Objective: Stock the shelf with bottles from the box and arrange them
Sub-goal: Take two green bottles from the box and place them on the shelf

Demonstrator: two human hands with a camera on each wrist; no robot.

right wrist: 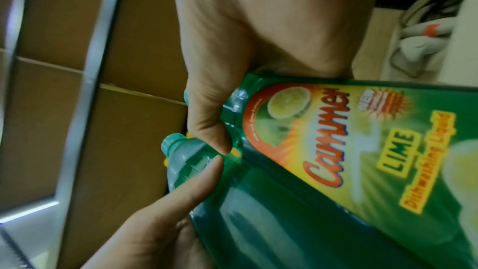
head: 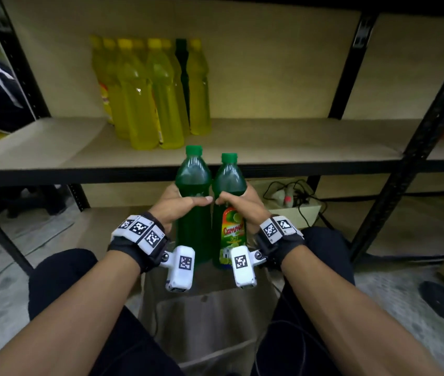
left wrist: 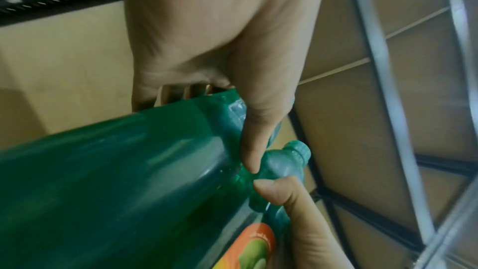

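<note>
while both bottles are carried upright and side by side in front of the shelf (head: 242,142), the step in hand appears to be the transfer from box to shelf, with placement not yet done. the left hand (head: 177,207) is wrapped round the unlabelled-side green bottle (head: 192,202) just below its shoulder, thumb laid across the front; the right hand (head: 240,204) grips the labelled green bottle (head: 229,213) at the same height, thumb curled above the lime label. the two thumb tips nearly meet between the bottles, and the bottle bodies are touching or very nearly so. both green caps sit level with the front edge of the shelf board, at 12 o'clock from the hands. the cardboard box (head: 210,321) lies at 6 o'clock, below the wrists and between the knees. on the shelf, the yellow bottles (head: 145,104) stand grouped at 11 o'clock, with one dark green bottle (head: 182,71) among them toward the back. the next move likely calls for raising both bottles clear of the shelf lip, advancing them toward 12 o'clock, and setting them down on the bare board to the right of the group, bases flat, before loosening either hold.
</note>
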